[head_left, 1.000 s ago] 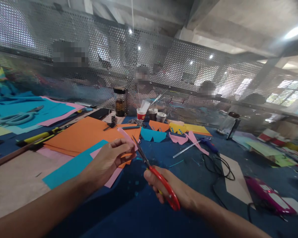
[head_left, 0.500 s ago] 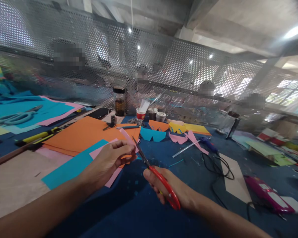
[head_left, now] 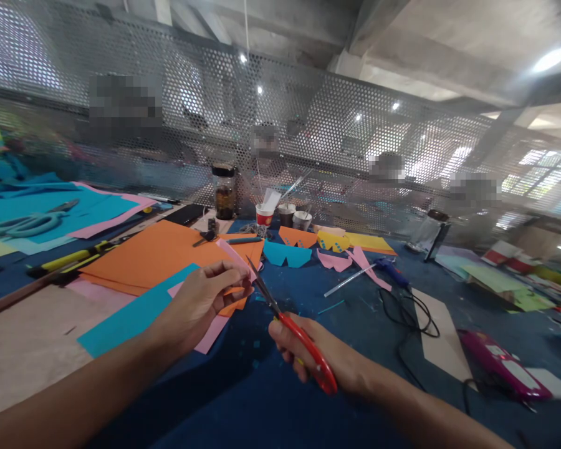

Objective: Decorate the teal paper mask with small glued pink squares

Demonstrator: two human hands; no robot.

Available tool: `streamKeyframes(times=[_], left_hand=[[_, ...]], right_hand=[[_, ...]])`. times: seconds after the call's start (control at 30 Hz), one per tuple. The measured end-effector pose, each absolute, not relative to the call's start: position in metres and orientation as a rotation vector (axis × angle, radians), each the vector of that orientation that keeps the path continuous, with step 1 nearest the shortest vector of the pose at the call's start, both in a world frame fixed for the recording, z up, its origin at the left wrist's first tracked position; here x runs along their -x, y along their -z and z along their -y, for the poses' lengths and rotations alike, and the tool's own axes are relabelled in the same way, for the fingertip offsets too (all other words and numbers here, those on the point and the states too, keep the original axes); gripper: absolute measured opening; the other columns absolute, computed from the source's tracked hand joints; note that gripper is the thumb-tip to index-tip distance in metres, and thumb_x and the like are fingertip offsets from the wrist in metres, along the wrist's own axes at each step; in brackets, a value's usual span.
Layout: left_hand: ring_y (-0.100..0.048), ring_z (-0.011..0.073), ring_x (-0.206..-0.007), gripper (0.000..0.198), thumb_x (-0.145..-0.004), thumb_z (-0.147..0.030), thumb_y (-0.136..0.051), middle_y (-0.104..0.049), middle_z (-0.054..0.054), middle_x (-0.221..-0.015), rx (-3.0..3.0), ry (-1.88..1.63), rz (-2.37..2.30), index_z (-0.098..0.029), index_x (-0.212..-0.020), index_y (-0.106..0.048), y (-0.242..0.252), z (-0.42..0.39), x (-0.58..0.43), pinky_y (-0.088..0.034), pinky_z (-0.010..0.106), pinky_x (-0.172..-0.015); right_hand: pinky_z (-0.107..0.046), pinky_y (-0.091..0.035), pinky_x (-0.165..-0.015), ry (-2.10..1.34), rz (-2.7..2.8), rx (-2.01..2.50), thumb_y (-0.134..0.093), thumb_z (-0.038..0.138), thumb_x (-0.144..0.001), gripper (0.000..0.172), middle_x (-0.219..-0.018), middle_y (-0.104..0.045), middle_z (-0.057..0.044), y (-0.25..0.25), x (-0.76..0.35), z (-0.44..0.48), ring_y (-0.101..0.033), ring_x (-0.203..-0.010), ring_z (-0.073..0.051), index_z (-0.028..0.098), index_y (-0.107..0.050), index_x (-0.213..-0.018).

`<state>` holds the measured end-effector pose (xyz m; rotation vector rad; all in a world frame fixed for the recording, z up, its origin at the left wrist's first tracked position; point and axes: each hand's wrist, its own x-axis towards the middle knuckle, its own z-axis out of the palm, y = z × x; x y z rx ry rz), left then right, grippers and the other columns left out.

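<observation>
Between the thumb and fingers of my left hand (head_left: pixel 210 299) is a narrow pink paper strip (head_left: pixel 234 257), its long end pointing up and left. My right hand (head_left: pixel 303 346) grips red-handled scissors (head_left: pixel 311 352), whose blades point up and left, close to the strip's right end. The blades look nearly closed; whether they touch the paper I cannot tell. Under and beside my left hand lie a blue paper sheet (head_left: pixel 135 318), pink paper (head_left: pixel 210 337) and a stack of orange sheets (head_left: pixel 144 252). Paper cut-outs, one blue (head_left: pixel 287 254) and one pink (head_left: pixel 333 260), lie beyond the scissors.
A glue gun (head_left: pixel 393 272) with a black cord rests to the right, near a magenta device (head_left: pixel 502 365). Paper cups (head_left: pixel 264 215) and a lidded jar (head_left: pixel 224 193) stand along the perforated screen (head_left: pixel 308 143). Grey-blue scissors (head_left: pixel 32 221) lie at left. People are visible behind the screen.
My left hand has shifted slightly left and up with the pink strip, and more of the strip shows. The scissors stay almost in place, a little farther left.
</observation>
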<state>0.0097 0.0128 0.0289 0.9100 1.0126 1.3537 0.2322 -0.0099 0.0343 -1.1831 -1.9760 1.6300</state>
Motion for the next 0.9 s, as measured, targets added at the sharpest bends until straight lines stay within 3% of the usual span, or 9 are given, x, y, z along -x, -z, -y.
streamKeyframes(times=[0.9], left_hand=[[-0.063,0.0179,-0.079,0.011,-0.073,-0.026,-0.080,-0.067,0.005,-0.080,-0.940,-1.301,-1.014,-0.018,-0.068,-0.075,-0.0315,-0.0121,-0.0102,-0.056,0.030,-0.079]], right_hand=[[-0.021,-0.037,-0.046,-1.555,2.050,1.257,-0.039,0.077,-0.093,0.059,-0.059,-0.045,0.006,-0.0337,-0.2317,0.0102,-0.047,-0.045,-0.009,0.021,-0.046,-0.080]])
